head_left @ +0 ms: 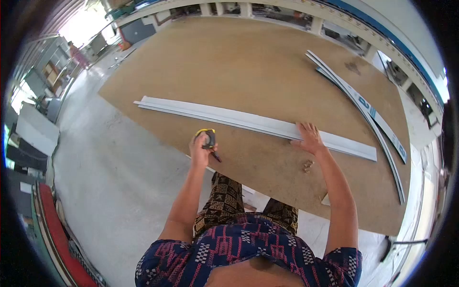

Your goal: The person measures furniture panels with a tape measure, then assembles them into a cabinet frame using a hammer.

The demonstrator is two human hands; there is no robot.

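Observation:
My left hand (202, 150) is closed around a tape measure (209, 137) with a black and yellow case. A dark, pen-like stick (216, 156) juts from the same hand, over the near edge of the brown board. A long pale metal strip (224, 116), folded lengthwise, lies across the board. My right hand (311, 137) grips this strip toward its right end, thumb on the near edge and fingers across to the far edge. The tape measure is apart from the strip, on its near side.
The big brown board (229, 62) forms the work surface. Several curved strips (366, 110) with blue lettering lie at its right. Small brown bits (307, 166) sit near my right forearm. A long machine (382, 45) borders the far side. Another person (78, 55) stands far left.

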